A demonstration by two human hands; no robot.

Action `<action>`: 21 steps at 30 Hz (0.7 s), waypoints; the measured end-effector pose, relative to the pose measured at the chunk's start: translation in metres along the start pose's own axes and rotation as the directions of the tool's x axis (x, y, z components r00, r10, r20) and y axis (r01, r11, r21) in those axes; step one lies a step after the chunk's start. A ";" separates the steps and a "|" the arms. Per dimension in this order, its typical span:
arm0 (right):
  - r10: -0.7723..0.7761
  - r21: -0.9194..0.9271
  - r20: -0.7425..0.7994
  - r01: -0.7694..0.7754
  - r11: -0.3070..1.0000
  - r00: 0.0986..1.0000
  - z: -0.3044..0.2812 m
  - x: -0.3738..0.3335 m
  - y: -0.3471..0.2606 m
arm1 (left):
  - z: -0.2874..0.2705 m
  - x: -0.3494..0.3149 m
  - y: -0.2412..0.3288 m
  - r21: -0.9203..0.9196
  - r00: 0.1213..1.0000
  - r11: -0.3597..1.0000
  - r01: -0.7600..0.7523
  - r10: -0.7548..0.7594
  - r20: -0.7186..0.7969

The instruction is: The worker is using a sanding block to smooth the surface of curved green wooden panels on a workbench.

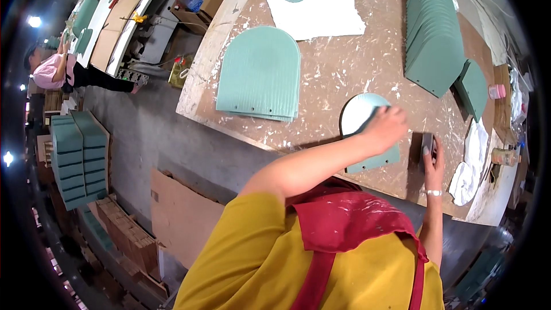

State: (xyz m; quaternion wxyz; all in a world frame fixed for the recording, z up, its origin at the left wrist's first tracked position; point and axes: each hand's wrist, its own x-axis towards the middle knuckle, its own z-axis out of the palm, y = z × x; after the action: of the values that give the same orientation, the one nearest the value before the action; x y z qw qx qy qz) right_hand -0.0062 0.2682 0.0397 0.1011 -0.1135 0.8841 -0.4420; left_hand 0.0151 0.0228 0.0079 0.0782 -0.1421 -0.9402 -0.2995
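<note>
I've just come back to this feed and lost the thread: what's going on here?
Someone in a red apron is working at a table. Their left hand, blurred by motion, is over a small round-topped board; its grip is unclear. Their right hand holds a small dark block beside it. Larger green boards lie to the left; a row of green panels stands at the far right.

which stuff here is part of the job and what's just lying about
Likely the job:
- arched green panel under left hand
- dark block in right hand
- row of green panels

Seemingly lying about:
- crumpled white cloth
- pink container
- cardboard sheet
</note>
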 end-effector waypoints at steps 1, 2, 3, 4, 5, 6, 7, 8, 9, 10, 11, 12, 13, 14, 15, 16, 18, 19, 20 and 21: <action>-0.016 -0.216 0.016 0.019 0.976 1.000 -0.004 -0.011 -0.004 | -0.007 -0.006 -0.010 0.135 0.992 0.990 0.041 -0.024 -0.126; -0.026 -0.419 0.032 0.037 0.907 0.999 -0.008 -0.024 -0.010 | -0.019 -0.012 -0.019 0.178 0.979 0.977 0.118 -0.085 -0.188; -0.042 -0.489 0.029 0.051 0.871 0.999 -0.007 -0.040 -0.024 | -0.029 -0.018 -0.027 0.215 0.957 0.956 0.200 -0.144 -0.251; -0.051 -0.499 0.070 0.079 0.863 0.996 -0.002 -0.052 -0.035 | -0.033 -0.025 -0.036 0.253 0.963 0.935 0.248 -0.209 -0.172; -0.059 -0.509 0.114 0.109 0.854 0.992 0.005 -0.060 -0.047 | -0.034 -0.026 -0.037 0.250 0.962 0.936 0.249 -0.210 -0.173; -0.022 -0.502 0.165 0.103 0.859 0.986 0.020 -0.058 -0.056 | -0.033 -0.026 -0.037 0.243 0.976 0.949 0.202 -0.175 -0.127; 0.015 -0.496 0.214 0.095 0.863 0.977 0.038 -0.050 -0.062 | -0.032 -0.025 -0.037 0.232 0.987 0.961 0.153 -0.138 -0.082; -0.086 -0.485 0.179 0.164 0.859 0.980 0.055 -0.032 -0.065 | -0.028 -0.026 -0.038 0.227 0.986 0.964 0.141 -0.116 -0.123; -0.136 -0.445 0.135 0.183 0.877 0.981 0.070 -0.005 -0.076 | -0.025 -0.023 -0.041 0.222 0.986 0.965 0.140 -0.114 -0.124; -0.132 -0.409 0.102 0.163 0.898 0.986 0.080 0.026 -0.086 | -0.023 -0.021 -0.043 0.233 0.986 0.963 0.133 -0.105 -0.128; -0.182 -0.468 0.081 0.199 0.861 0.980 0.087 0.050 -0.094 | -0.021 -0.019 -0.040 0.237 0.988 0.964 0.119 -0.091 -0.126; -0.226 -0.508 0.040 0.214 0.834 0.973 0.091 0.056 -0.093 | -0.024 -0.018 -0.039 0.294 0.988 0.950 0.108 -0.068 -0.141; -0.232 -0.493 0.043 0.223 0.841 0.972 0.089 0.050 -0.085 | -0.023 -0.020 -0.041 0.434 0.992 0.894 0.108 -0.070 -0.104; -0.229 -0.494 0.061 0.228 0.839 0.972 0.084 0.029 -0.080 | -0.021 -0.024 -0.046 0.410 0.981 0.898 0.158 -0.096 -0.168; -0.216 -0.501 0.071 0.222 0.837 0.974 0.075 0.001 -0.071 | -0.026 -0.029 -0.046 0.452 0.984 0.878 0.159 -0.102 -0.147; -0.160 -0.550 0.086 0.181 0.815 0.983 0.069 -0.025 -0.055 | -0.024 -0.027 -0.052 0.466 0.986 0.870 0.162 -0.127 -0.106; -0.130 -0.560 0.120 0.175 0.810 0.984 0.056 -0.051 -0.045 | -0.032 -0.026 -0.048 0.378 0.987 0.912 0.162 -0.143 -0.079; -0.080 -0.496 0.121 0.130 0.859 0.989 0.057 -0.042 -0.058 | -0.030 -0.025 -0.045 0.352 0.990 0.926 0.139 -0.123 -0.068; -0.119 -0.487 0.132 0.169 0.857 0.984 0.063 -0.021 -0.070 | -0.033 -0.027 -0.043 0.343 0.989 0.928 0.147 -0.132 -0.067; -0.123 -0.450 0.100 0.155 0.880 0.987 0.072 0.005 -0.080 | -0.033 -0.024 -0.043 0.333 0.988 0.930 0.153 -0.137 -0.071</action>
State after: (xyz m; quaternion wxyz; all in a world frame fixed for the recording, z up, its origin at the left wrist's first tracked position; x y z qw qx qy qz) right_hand 0.0183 0.1655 0.0607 0.0699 -0.2123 0.9486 -0.2242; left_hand 0.0263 -0.0355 0.0053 0.1009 -0.0499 -0.9834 -0.1422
